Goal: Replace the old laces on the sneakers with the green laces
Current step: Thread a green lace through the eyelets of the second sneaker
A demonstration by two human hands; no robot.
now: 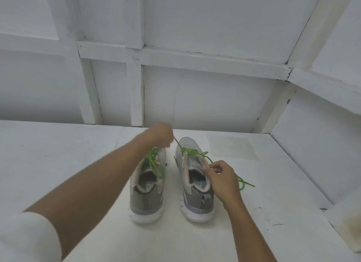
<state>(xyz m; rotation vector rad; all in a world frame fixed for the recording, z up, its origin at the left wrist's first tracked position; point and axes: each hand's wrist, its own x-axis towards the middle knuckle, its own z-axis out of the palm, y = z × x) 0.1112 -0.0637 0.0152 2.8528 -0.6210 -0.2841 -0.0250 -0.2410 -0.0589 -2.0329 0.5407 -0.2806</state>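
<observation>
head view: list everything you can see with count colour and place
sneakers: 2, grey with white soles, left sneaker beside right sneaker on the table, heels nearest
green laces: 2, bright green, one on each sneaker; the right one's end trails on the table
table: 1, white, below
wall: 1, white, battened, behind
sleeve: 1, white, left arm
left hand: 1, above the toes, gripping a lace strand
right hand: 1, pinching lace by right sneaker

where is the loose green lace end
In the head view, the lace end trails on the table right of the right sneaker, just past the right hand.
</observation>
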